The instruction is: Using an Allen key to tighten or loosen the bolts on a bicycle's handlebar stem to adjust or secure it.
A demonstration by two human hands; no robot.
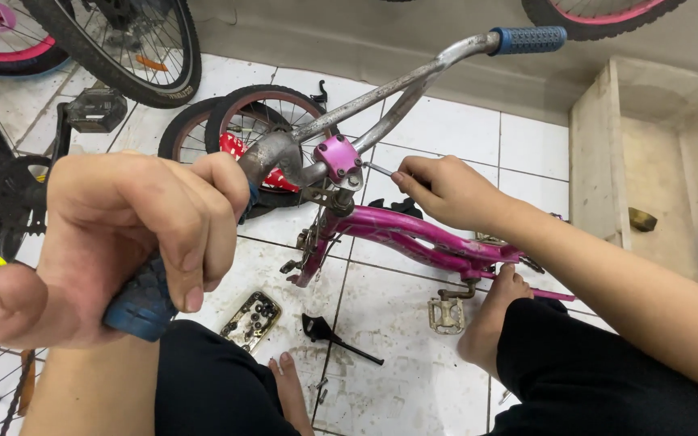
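A small pink bicycle frame (414, 234) lies on the tiled floor between my legs. My left hand (115, 242) is closed around the near blue handlebar grip (143, 303). The grey handlebar (389, 89) runs up to a second blue grip (528, 39) at the top. My right hand (446, 190) holds a thin metal hex key (377, 169) whose tip sits in the purple stem clamp (338, 157). The small front wheel (244, 133) stands behind the stem.
A metal pedal (447, 313) sits by my right foot. A black kickstand (329, 335) and a tray of small parts (250, 321) lie on the floor near my knees. Larger bicycle wheels (135, 48) stand at the upper left. A concrete ledge (599, 153) rises at right.
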